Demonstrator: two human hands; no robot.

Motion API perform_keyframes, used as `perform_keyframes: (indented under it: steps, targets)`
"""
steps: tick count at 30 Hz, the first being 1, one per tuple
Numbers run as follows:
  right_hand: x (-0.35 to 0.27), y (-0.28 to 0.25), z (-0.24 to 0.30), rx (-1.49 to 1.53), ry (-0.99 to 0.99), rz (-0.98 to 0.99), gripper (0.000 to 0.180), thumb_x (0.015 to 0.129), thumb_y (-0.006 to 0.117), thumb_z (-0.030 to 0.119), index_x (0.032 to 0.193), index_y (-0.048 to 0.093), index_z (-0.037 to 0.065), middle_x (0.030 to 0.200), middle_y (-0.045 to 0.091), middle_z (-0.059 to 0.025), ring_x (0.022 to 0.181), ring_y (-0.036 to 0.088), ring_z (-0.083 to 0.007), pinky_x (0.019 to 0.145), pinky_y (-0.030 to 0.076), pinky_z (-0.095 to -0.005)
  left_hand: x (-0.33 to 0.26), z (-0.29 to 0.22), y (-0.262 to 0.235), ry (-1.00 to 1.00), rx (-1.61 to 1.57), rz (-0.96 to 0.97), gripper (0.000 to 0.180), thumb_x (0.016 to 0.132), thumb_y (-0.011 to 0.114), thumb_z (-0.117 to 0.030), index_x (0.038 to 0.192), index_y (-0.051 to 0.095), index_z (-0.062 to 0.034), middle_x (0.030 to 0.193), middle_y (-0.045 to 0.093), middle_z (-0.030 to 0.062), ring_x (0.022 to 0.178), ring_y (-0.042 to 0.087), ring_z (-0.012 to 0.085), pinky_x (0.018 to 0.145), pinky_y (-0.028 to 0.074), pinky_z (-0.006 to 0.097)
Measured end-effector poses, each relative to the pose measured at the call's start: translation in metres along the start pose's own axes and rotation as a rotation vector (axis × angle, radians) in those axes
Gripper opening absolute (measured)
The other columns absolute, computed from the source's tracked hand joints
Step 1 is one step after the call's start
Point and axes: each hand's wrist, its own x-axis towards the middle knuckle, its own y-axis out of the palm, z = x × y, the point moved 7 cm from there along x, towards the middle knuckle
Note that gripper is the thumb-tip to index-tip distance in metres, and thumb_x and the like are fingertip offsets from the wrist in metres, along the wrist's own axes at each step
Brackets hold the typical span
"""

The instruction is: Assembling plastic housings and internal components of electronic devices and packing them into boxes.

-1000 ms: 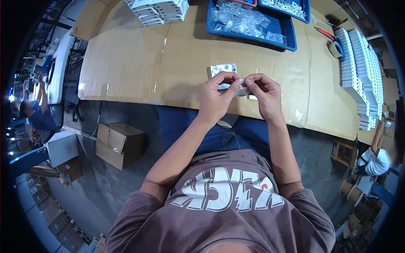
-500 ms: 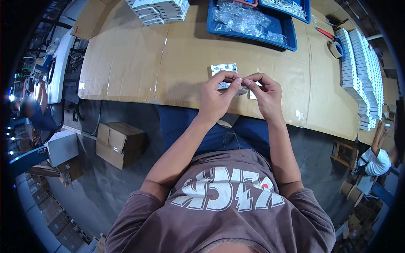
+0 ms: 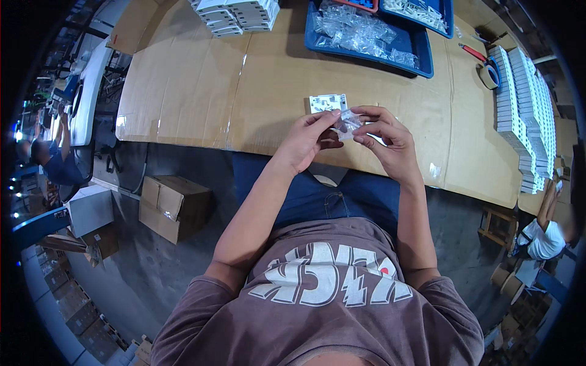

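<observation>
A small clear plastic bag is stretched between my two hands, just above the near edge of the table. My left hand grips its left side between thumb and fingers. On the other side, my right hand pinches the bag with thumb and fingertips. What the bag contains is too small to make out. Just beyond my hands lies a white panel with grey printed marks, flat on the cardboard and partly covered by my fingers.
A blue tray of clear bags stands at the far side, beside a bin of white parts. White boxes are stacked at far left and right. A tape roll lies near red-handled scissors or a cutter. Other people work at both sides.
My fingertips, close together before, have moved apart, and the plastic bag now shows spread between them. My right hand has turned and shifted slightly right.
</observation>
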Motion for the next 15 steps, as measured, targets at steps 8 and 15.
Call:
perform_keyframes:
  steps: [8,15]
  targets:
    - [-0.003,-0.004,-0.017,0.11,0.189,-0.091,0.015,0.091,0.075,0.002,0.106,0.074,0.0,0.13,0.065,-0.0135,0.113,0.067,-0.0177,0.091,0.056,-0.0293,0.001,-0.015,0.002,0.27,0.046,-0.04,0.026,0.097,0.073,-0.016,0.118,0.073,-0.0008,0.098,0.072,0.0049,0.083,0.066,0.0106,0.081,0.057,0.028]
    - [-0.009,-0.005,-0.042,0.189,0.274,-0.198,0.018,0.096,0.07,0.003,0.113,0.068,-0.001,0.103,0.073,-0.0057,0.093,0.07,-0.0118,0.076,0.053,-0.0222,-0.002,-0.016,-0.003,0.248,0.223,-0.154,0.019,0.098,0.069,-0.009,0.114,0.072,0.0003,0.091,0.07,0.0034,0.07,0.062,0.0109,0.078,0.058,0.03]
